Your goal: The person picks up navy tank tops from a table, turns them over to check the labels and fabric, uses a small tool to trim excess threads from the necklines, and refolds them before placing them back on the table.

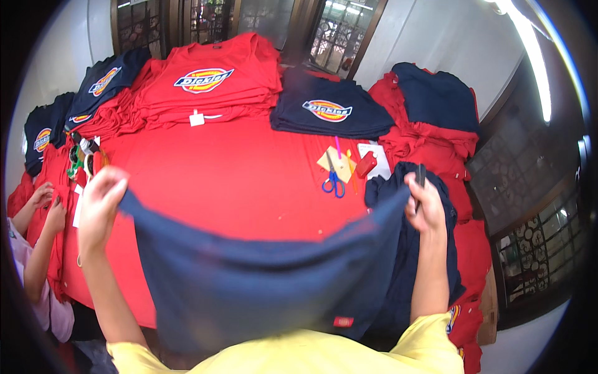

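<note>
Both hands are clenched on a navy shirt: left hand (99, 202) pinches one top corner, right hand (425, 209) the other, so the navy shirt (261, 280) hangs spread out above the tabletop (237, 181). It looks light, floppy and easy to bunch, so I'd say corners or shoulder seams are the places to grip. No boxes or bins around, just folded shirt stacks (212, 87) and blue scissors (334, 184).
</note>
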{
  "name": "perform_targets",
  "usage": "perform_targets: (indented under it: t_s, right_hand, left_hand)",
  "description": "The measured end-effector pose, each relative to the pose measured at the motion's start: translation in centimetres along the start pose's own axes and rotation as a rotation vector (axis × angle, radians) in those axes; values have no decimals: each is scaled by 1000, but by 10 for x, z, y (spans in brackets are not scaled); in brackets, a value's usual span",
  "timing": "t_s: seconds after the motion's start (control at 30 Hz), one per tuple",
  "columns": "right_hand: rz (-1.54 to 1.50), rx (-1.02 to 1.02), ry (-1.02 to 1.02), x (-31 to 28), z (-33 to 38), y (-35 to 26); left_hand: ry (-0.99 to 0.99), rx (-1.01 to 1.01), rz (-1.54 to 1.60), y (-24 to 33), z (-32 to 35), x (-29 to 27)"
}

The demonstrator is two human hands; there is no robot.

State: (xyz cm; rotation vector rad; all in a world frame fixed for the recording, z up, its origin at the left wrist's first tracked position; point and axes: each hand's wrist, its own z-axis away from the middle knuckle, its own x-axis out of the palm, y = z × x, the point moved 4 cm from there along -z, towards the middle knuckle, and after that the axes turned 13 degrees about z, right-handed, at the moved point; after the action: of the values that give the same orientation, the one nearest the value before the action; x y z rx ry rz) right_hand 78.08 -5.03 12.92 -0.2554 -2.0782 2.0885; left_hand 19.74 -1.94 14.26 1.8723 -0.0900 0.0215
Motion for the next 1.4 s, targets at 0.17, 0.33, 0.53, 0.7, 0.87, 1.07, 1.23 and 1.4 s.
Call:
perform_targets:
  t_s: [0.17, 0.33, 0.53, 0.7, 0.87, 1.07, 1.23, 1.4]
  right_hand:
    - [-127, -531, 142, -84, -148, -145]
    - [38, -593, 207, -153, -264, -207]
    - [268, -328, 242, -161, -375, -84]
    - [757, -43, 287, -167, -406, 65]
    - [791, -137, 317, -169, -402, 104]
    - [861, -327, 360, -115, -340, 55]
    - [992, -456, -23, 21, -206, 62]
    - [856, -263, -418, 155, -37, 155]
  left_hand:
    - [-40, 346, 78, 63, -152, 106]
    - [-44, 405, 214, 31, -283, 187]
    - [51, 1, 309, -117, -343, 252]
    - [-469, -96, -93, -156, -241, 323]
    - [-1159, 122, 280, -36, -45, 329]
    - [-1304, 57, 867, 20, 80, 292]
    - [-1339, 34, 608, 37, 115, 253]
    - [-869, -276, 982, 39, 153, 213]
